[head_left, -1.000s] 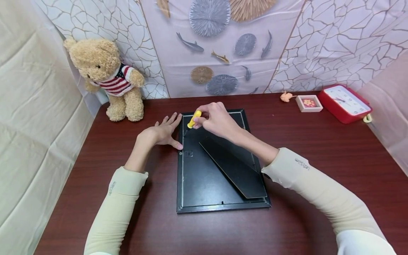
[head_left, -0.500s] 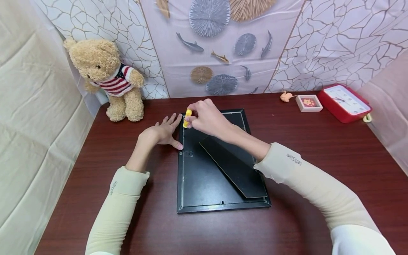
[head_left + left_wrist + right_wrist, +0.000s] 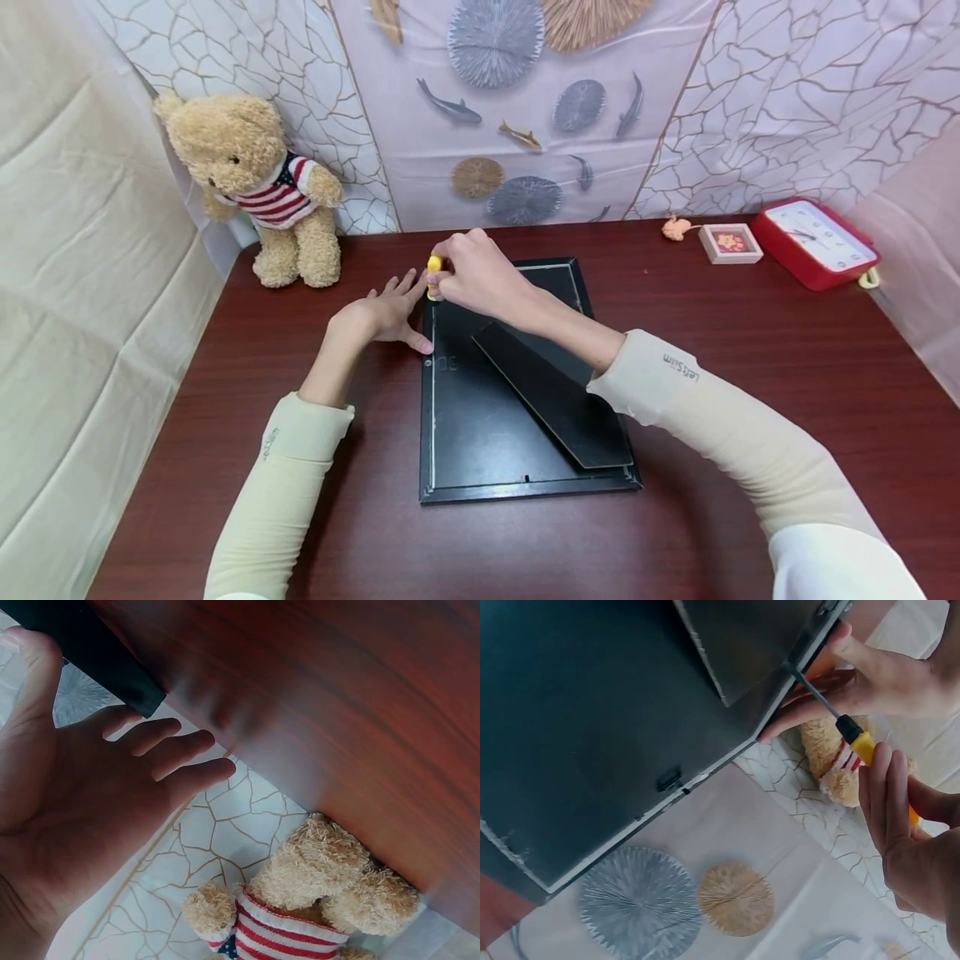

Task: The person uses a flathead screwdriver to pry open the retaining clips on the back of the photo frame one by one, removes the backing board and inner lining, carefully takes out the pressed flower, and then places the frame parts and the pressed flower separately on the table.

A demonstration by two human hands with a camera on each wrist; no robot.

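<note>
A black picture frame (image 3: 480, 446) lies with its back upward, its easel leg (image 3: 558, 404) slanting across the lower right. My right hand (image 3: 486, 273) grips the yellow handle of a screwdriver (image 3: 434, 277) over the frame's upper left edge. In the right wrist view, the screwdriver's (image 3: 864, 747) thin metal shaft points at the backing close to the rim, beside the easel leg's narrow end. My left hand (image 3: 378, 317) spreads along the left side of the frame, thumb on the rim, fingers near the top corner. The left wrist view shows those fingers (image 3: 193, 780) extended, holding nothing.
A teddy bear (image 3: 262, 187) in a striped sweater sits at the back left of the dark wooden table (image 3: 720, 350). At the back right are a red clock (image 3: 813, 242), a small boxed ornament (image 3: 730, 243) and a peach-coloured trinket (image 3: 675, 228). Patterned cloth hangs behind.
My right hand has moved left with the screwdriver, from over the backing to the frame's left edge, and the handle now stands more upright. My left hand stays in place.
</note>
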